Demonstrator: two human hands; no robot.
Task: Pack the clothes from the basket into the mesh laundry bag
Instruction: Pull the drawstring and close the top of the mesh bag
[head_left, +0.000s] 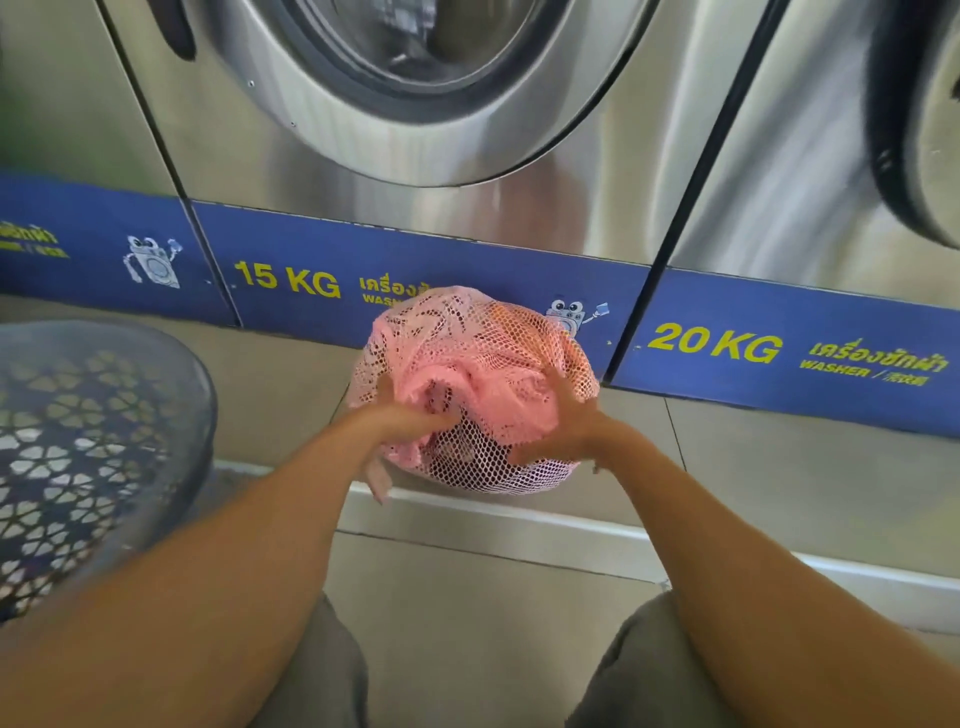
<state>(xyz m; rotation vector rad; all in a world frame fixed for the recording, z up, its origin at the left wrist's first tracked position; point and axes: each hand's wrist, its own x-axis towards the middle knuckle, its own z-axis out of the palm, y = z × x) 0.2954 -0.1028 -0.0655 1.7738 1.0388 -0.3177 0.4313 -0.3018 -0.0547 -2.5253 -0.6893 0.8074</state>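
Both hands meet at the mesh laundry bag (475, 389) directly ahead: left hand (410, 415) bunches its mouth, right hand (558, 421) splays on it; basket (156, 358) lies leftward.

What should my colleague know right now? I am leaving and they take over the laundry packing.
Left hand: grips the gathered mouth of the pink mesh laundry bag.
Right hand: fingers spread, pressing on the bag's side.
The bag sits full and rounded on the tiled step before the 15 KG steel washer.
Grey perforated plastic basket, left: looks emptied.
Done: clothes appear packed.
Left: close the bag's mouth.
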